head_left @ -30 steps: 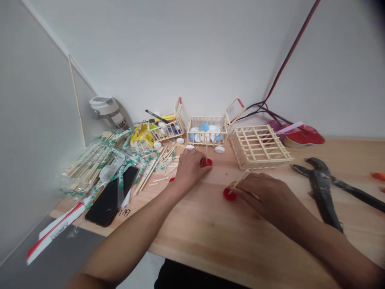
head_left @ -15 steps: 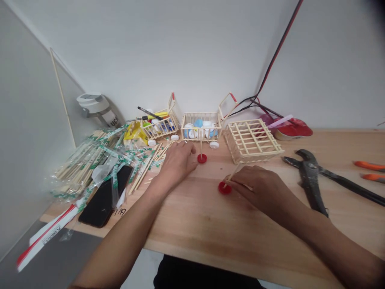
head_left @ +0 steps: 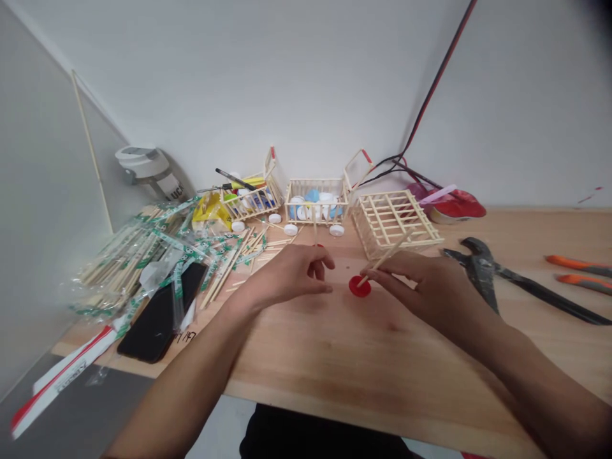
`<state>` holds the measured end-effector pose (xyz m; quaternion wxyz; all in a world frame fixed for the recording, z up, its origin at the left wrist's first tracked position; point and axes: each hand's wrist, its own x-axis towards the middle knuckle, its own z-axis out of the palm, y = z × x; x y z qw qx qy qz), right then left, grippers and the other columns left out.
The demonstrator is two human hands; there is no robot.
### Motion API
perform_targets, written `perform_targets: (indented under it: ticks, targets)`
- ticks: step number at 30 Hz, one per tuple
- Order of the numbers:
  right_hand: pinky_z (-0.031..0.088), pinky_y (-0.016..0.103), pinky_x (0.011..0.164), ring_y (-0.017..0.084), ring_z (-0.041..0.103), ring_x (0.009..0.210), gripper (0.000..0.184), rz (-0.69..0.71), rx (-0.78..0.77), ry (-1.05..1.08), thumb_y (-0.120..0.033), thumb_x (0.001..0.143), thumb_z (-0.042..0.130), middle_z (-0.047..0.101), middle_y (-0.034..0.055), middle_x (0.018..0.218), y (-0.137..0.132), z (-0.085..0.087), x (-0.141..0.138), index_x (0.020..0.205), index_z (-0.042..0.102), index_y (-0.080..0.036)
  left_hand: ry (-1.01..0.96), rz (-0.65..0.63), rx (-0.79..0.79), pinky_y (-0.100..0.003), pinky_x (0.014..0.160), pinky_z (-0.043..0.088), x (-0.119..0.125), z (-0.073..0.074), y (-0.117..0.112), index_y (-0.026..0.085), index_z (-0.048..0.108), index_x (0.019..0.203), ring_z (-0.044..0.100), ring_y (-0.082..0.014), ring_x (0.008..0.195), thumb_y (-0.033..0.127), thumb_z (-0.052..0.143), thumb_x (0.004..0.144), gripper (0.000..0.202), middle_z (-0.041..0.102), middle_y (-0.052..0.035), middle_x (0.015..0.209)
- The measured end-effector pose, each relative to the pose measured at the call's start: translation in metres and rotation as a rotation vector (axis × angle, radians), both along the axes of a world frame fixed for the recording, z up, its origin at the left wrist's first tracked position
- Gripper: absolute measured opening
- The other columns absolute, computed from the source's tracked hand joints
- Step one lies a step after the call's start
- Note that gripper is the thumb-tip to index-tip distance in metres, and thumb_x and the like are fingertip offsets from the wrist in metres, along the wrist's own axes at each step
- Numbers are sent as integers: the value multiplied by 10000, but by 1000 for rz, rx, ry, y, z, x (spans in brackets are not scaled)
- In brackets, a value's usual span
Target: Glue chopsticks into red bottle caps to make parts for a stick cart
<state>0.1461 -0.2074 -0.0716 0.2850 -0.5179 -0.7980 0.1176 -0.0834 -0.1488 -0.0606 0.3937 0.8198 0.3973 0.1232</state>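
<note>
Between the thumb and fingers of my right hand (head_left: 425,280) is a thin wooden stick (head_left: 382,260), tilted, with a red bottle cap (head_left: 359,286) at its lower end. Left of that cap, my left hand (head_left: 299,271) hovers over the table with fingers curved and apart, holding nothing. A second stick (head_left: 315,226) stands upright behind my left hand; its red cap is mostly hidden by the fingers. An upturned stick-built basket (head_left: 399,217) lies just beyond my right hand.
Two small stick carts, one with a marker and pen (head_left: 251,199), one with bottle caps (head_left: 315,207), stand at the wall. Bundled sticks (head_left: 129,255) and a phone (head_left: 160,319) lie left. Black pliers (head_left: 482,268) and orange-handled tools (head_left: 574,271) lie right.
My left hand has left the standing stick and moved toward me and right, nearer the other cap. The right hand has raised its stick and cap slightly. The view has shifted a little.
</note>
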Motion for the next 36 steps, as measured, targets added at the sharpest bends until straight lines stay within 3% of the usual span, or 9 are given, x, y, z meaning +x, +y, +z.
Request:
perform_targets:
  ticks: [3, 6, 11, 16, 23, 30, 36]
  targets:
    - [407, 229, 571, 97, 571, 594, 223, -57, 38, 32, -324, 906, 560, 690, -36, 703, -1, 7, 1, 757, 702, -237, -152, -51, -241, -287, 770, 490, 9, -10, -3, 168, 598, 1197, 665, -167, 845, 245, 723, 719, 500, 717, -54, 916]
    - [387, 232, 534, 96, 549, 563, 238, -87, 75, 30, -334, 904, 562, 672, -32, 658, -2, 10, 2, 740, 700, -231, -331, -86, -470, -312, 791, 514, 18, -23, -3, 204, 556, 1281, 670, -198, 945, 228, 722, 729, 576, 717, -87, 1028]
    - [389, 240, 533, 100, 543, 557, 276, -60, 116, 12, -324, 917, 535, 658, -21, 647, -2, 10, 1, 695, 662, -221, -531, -30, -680, -301, 772, 532, 26, -31, -6, 198, 601, 1233, 669, -219, 993, 214, 769, 708, 551, 698, -124, 1103]
    - [400, 238, 552, 105, 570, 592, 260, -29, 138, 12, -291, 918, 533, 665, -12, 671, -3, 8, -1, 697, 644, -211, -662, 11, -804, -348, 834, 542, 29, -35, -8, 160, 642, 1162, 690, -203, 931, 257, 770, 735, 456, 708, -129, 1056]
    - [413, 249, 602, 121, 580, 618, 296, 10, 172, -23, -273, 929, 515, 666, 4, 676, -4, 7, -2, 666, 630, -203, -707, 12, -854, -326, 883, 521, 30, -40, -6, 149, 682, 1076, 692, -177, 925, 218, 791, 699, 399, 721, -95, 1012]
    - [411, 261, 602, 135, 568, 624, 287, 11, 151, -42, -278, 924, 521, 650, 5, 648, 0, -2, -4, 676, 646, -205, -566, 119, -685, -316, 815, 520, 34, -42, -7, 123, 675, 967, 690, -156, 826, 99, 781, 628, 356, 719, -62, 871]
    - [431, 271, 633, 149, 600, 678, 265, 16, 117, -23, -263, 926, 510, 682, 16, 706, 1, -9, -7, 718, 665, -208, -452, 132, -520, -274, 738, 501, 38, -44, -6, 117, 646, 908, 651, -117, 738, 31, 735, 617, 316, 687, -31, 820]
